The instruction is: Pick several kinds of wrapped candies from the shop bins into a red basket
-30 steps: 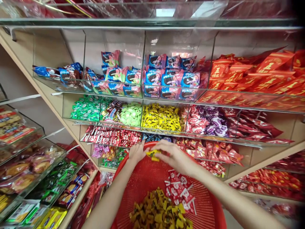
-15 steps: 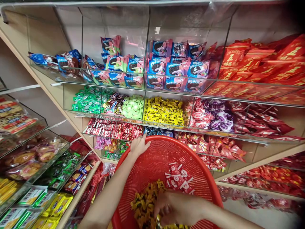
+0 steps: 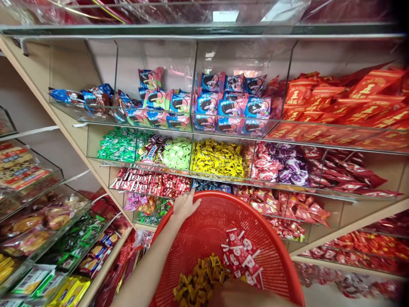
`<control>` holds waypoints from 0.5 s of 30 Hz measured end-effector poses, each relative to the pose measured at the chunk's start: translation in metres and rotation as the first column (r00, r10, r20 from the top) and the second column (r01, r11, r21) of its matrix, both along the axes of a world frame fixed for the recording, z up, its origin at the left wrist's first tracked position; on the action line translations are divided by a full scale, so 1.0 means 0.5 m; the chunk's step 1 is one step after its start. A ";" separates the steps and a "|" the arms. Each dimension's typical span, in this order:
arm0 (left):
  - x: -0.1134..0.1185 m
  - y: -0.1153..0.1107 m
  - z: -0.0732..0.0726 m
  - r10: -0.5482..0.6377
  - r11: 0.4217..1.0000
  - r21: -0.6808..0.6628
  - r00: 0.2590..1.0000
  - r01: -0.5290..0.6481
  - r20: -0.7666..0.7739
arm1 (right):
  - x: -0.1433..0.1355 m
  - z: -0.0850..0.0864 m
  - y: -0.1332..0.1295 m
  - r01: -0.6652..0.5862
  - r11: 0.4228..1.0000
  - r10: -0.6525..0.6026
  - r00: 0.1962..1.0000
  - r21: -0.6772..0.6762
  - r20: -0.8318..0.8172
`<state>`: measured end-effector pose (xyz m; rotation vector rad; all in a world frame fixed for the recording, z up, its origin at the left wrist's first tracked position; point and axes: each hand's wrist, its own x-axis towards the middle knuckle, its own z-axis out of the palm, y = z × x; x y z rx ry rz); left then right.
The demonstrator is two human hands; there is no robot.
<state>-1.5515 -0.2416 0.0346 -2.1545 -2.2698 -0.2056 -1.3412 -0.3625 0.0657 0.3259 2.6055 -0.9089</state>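
In front of the sweet shelves (image 3: 220, 160), a red basket (image 3: 207, 226) is held at its far rim by the left hand (image 3: 184, 205), grip closed on the rim. The right hand (image 3: 238, 294) is sunk among brown sweets (image 3: 198, 283) beside red packets (image 3: 243, 256); its grip cannot be told.

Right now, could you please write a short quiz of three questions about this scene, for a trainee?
1. True or false: the left hand grips the rim of the red basket.
2. Which sweets fill the compartment straight above the basket? A) yellow sweets B) blue C) white
3. Fill in: red-and-white packets lie in the basket beside a heap of ___ wrapped sweets.

Key: 1 true; 2 A; 3 yellow-brown. The right hand shows only partly at the bottom edge, so its grip cannot be judged.
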 end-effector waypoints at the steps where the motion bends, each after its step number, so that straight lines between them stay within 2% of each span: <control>1: -0.001 0.000 0.000 -0.001 1.000 0.007 1.000 0.001 0.003 | -0.001 0.018 0.006 0.023 0.999 -0.022 1.000 0.023 -0.004; 5: -0.003 0.000 -0.003 0.001 1.000 0.017 1.000 -0.001 0.007 | -0.008 0.110 0.056 0.220 0.965 -0.193 0.965 0.145 -0.176; 9: -0.005 0.001 -0.010 0.004 1.000 0.016 1.000 -0.004 -0.009 | -0.025 0.193 0.169 0.418 0.873 -0.263 0.836 0.250 -0.482; 11: -0.006 0.002 -0.012 0.009 1.000 0.021 1.000 -0.009 -0.017 | -0.033 0.222 0.244 0.507 0.805 -0.252 0.762 0.308 -0.596; 12: -0.006 0.003 -0.013 0.008 1.000 0.022 1.000 -0.008 -0.017 | -0.036 0.232 0.283 0.558 0.753 -0.248 0.732 0.349 -0.635; 15: -0.008 0.003 -0.012 0.002 1.000 0.015 1.000 -0.002 -0.008 | -0.043 0.244 0.387 0.642 0.619 -0.259 0.711 0.452 -0.653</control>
